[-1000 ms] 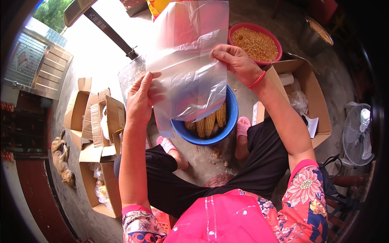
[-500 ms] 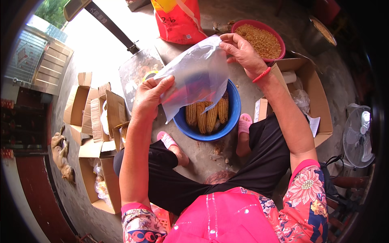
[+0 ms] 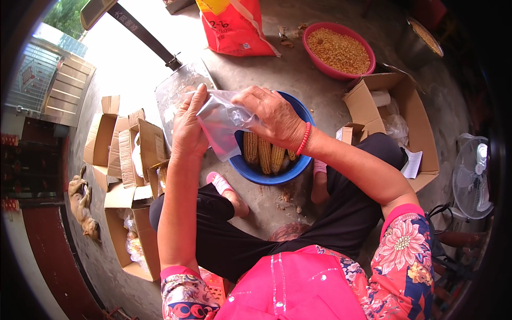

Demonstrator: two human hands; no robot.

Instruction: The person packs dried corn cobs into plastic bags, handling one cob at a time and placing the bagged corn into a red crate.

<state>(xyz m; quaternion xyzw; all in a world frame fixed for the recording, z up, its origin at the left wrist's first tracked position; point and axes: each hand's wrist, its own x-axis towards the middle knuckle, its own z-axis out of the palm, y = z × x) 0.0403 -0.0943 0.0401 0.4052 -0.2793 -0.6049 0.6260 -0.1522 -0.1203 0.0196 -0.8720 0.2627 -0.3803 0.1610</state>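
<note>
Both hands grasp a clear plastic bag (image 3: pixel 221 125) above the blue basin's (image 3: pixel 298 165) left rim: left hand (image 3: pixel 189 130) clenches its left edge, right hand (image 3: pixel 274 114) its top. Corn cobs (image 3: pixel 264 154) lie inside the basin on the floor (image 3: pixel 314 90).

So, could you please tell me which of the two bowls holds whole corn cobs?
The blue bowl just below the hands holds whole cobs; the red bowl farther off holds loose kernels.
</note>
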